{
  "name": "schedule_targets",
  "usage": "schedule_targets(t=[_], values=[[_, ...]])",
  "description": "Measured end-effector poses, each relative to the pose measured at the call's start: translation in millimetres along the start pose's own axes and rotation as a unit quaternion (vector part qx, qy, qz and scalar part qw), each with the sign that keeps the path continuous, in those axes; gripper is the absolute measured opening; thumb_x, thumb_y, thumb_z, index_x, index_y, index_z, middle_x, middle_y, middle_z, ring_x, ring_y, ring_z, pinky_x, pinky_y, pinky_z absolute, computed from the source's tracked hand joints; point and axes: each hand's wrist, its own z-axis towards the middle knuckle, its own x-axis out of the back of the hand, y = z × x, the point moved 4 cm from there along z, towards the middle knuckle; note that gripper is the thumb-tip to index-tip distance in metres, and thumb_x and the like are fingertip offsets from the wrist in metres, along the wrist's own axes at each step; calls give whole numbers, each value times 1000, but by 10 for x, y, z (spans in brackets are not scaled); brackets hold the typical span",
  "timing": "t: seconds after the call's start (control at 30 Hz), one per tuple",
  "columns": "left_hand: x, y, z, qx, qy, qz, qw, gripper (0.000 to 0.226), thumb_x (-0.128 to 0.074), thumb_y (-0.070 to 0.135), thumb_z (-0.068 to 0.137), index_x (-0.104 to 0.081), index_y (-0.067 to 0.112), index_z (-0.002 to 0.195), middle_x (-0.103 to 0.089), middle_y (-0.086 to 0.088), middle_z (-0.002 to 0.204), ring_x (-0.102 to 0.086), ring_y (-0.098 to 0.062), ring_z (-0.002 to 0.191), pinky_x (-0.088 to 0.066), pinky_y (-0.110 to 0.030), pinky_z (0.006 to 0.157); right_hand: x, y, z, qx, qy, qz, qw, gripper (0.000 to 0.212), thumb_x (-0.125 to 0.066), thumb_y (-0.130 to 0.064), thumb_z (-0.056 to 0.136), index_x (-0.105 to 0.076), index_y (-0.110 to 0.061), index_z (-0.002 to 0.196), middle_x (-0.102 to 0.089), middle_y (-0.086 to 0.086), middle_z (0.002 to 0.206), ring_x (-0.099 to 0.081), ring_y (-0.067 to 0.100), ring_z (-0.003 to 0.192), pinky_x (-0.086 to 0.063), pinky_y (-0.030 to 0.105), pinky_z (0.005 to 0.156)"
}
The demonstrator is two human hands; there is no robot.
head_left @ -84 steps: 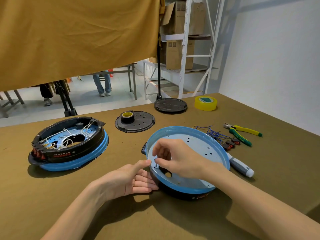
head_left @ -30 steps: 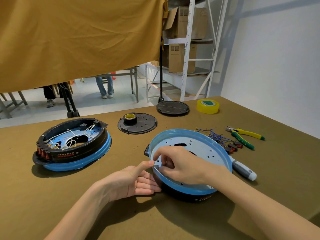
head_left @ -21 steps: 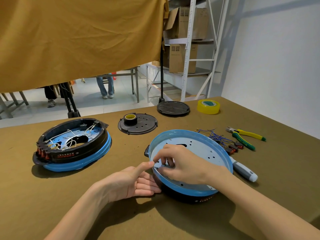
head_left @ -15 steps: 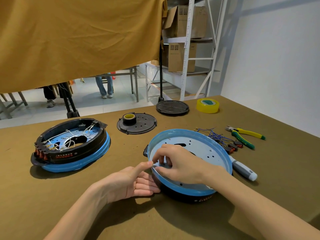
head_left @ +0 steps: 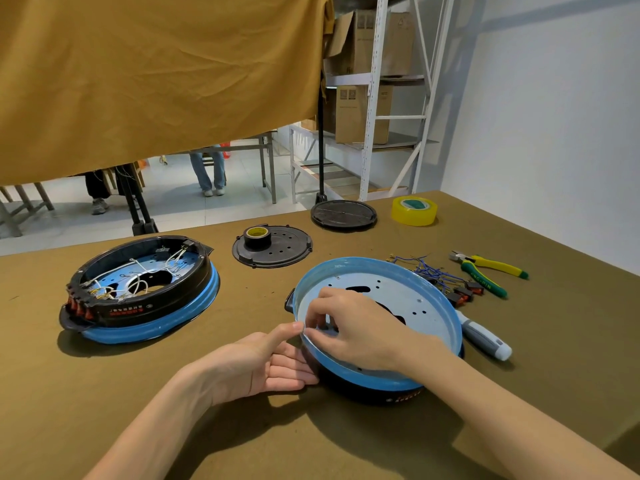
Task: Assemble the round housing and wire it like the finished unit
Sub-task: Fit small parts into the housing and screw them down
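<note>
Round blue-rimmed housing with perforated pale metal plate [head_left: 408, 296] sits front-centre on our olive cloth table [head_left: 104, 393]. Right hand [head_left: 356, 327] is inside it, fingers curled at the near-left rim (can't tell what they pinch). Left hand [head_left: 256, 367] braces the outer wall, fingers straight, thumb on the rim. Finished wired unit [head_left: 138, 289] sits far left; blue wires with black switches [head_left: 440, 275] and green-yellow pliers [head_left: 488, 270] lie right.

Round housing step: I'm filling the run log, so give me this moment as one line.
stage: seating plate | left hand: steadies round housing rim | right hand: fingers inside it, grip unclear | finished unit: untouched
</note>
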Motion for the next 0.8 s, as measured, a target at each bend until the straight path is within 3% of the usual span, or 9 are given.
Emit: schedule_targets(t=[0.1, 0.23, 0.43, 0.57, 0.67, 0.8], values=[[5, -3, 3, 0, 2, -1, 1000, 91, -77, 64, 60, -64, -3, 121, -75, -21, 113, -74, -28, 106, -61, -30, 81, 10, 8, -12, -2, -16, 16, 1000, 7, -65, -34, 97, -68, -28, 100, -52, -17, 93, -53, 1, 84, -42, 16, 69], [-5, 2, 7, 3, 10, -1, 1000, 91, -75, 63, 61, -63, -3, 122, -75, -21, 112, -74, -28, 105, -62, -31, 80, -1, -32, 19, -13, 6, -55, 998, 21, -60, -42, 99, -67, -23, 94, -57, -10, 94, -52, 8, 84, -41, 22, 70], [-12, 10, -10, 1, 12, -1, 1000, 90, -75, 63, 62, -63, -4, 122, -75, -22, 112, -75, -28, 104, -62, -30, 77, 33, 26, 8, -18, -39, 6, 999, 8, -66, -30, 98, -71, -26, 102, -49, -18, 93, -52, 2, 84, -40, 16, 68], [-21, 17, -33, -2, 15, -12, 1000, 87, -74, 62, 68, -62, -4, 123, -74, -23, 113, -74, -29, 105, -62, -30, 77, -7, 20, 40, -24, -34, -7, 999, 16, -62, -40, 100, -64, -25, 96, -52, -10, 96, -54, 9, 83, -47, 24, 72], [-33, 18, -52, -5, 19, -4, 1000, 88, -74, 62, 66, -62, -4, 123, -75, -22, 113, -74, -29, 105, -62, -30, 77, 22, 75, 4, -24, -44, 22, 999, 18, -64, -41, 98, -63, -30, 112, -52, -11, 101, -53, 8, 84, -44, 20, 72], [-47, 23, -70, -3, 23, -3, 1000, 88, -73, 62, 68, -61, -4, 124, -74, -22, 114, -74, -29, 106, -62, -30, 78, 3, 79, 9, -21, -36, 27, 999, 18, -65, -42, 97, -70, -24, 98, -52, -12, 95, -54, 7, 84, -43, 21, 71]])
